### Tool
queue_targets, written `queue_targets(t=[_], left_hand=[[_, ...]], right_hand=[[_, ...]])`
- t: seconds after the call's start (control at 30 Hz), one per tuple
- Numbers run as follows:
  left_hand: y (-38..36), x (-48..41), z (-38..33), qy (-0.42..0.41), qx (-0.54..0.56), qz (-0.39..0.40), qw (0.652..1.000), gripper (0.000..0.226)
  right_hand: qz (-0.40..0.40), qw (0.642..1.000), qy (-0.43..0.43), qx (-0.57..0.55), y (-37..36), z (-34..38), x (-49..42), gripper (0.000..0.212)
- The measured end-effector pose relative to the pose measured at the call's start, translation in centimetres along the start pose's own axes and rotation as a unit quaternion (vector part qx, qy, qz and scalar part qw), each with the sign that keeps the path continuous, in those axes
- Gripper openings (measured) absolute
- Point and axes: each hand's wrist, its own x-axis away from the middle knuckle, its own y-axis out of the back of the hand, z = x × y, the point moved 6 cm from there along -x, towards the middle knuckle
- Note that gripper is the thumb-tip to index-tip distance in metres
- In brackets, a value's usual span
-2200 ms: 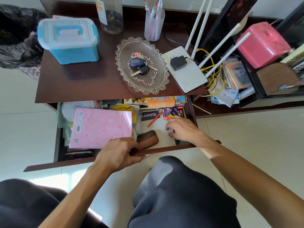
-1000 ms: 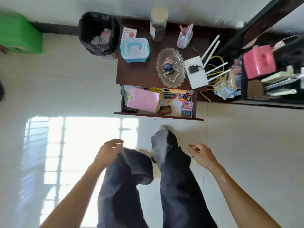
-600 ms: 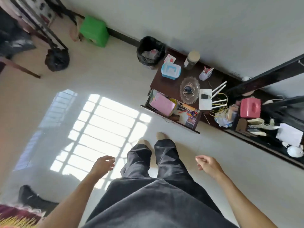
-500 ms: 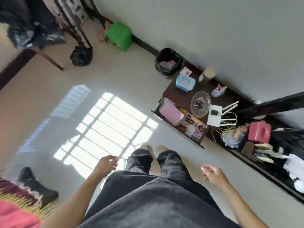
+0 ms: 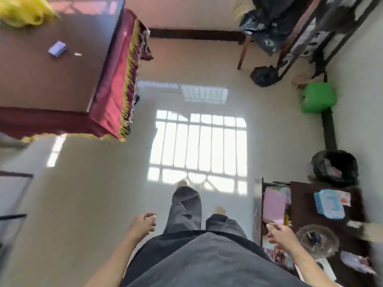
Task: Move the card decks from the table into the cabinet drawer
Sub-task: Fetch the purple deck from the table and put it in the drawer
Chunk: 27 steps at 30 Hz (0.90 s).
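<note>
A small bluish card deck point(image 5: 57, 48) lies on the brown table point(image 5: 51, 79) at the upper left, across the room from me. The open cabinet drawer point(image 5: 271, 206) is at my lower right, with a pink folder on top of its contents. My left hand point(image 5: 143, 223) hangs by my hip, fingers loosely curled, holding nothing. Just beside the drawer's edge, my right hand point(image 5: 280, 235) is loosely curled and also holds nothing. I am standing; my dark trousers fill the bottom centre. The view is motion-blurred.
The table wears a red fringed cloth point(image 5: 116, 85), with a yellow object point(image 5: 22, 11) at its far corner. A black bin point(image 5: 334, 168), green stool point(image 5: 317, 98) and dark chair point(image 5: 275, 27) stand on the right. A blue box point(image 5: 329, 204) and glass dish point(image 5: 317, 241) sit on the cabinet top.
I stood up from the drawer and turned left; the cabinet has swung to my lower right and the table with a deck has come into view. Both hands left the drawer holding nothing.
</note>
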Motion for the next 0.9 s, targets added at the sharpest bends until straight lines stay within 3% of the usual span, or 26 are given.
queue_targets(t=[0.17,0.33,0.47,0.63,0.9], left_hand=[[0.8,4.0,14.6,0.118,0.161,-0.039,0.979,0.021],[2.1,7.0,22.1,0.174,0.279,-0.058,0.943,0.011],[7.2,6.4,25.2,0.171,0.318,-0.078,0.929,0.014],[15.5,2.6,26.9,0.163,0.366,-0.077,0.913,0.014],[31.9,-5.2,22.5,0.085,0.377,-0.124,0.914,0.008]], right_hand=[[0.083,0.983,0.101,0.132,-6.9,9.8,0.0,0.023],[0.116,0.948,0.206,0.212,-16.4,21.2,4.0,0.017],[0.128,0.927,0.245,0.253,-23.8,27.3,6.8,0.016],[0.129,0.923,0.232,0.279,-30.8,31.0,8.6,0.015],[0.117,0.905,0.200,0.357,-37.4,35.2,7.9,0.016]])
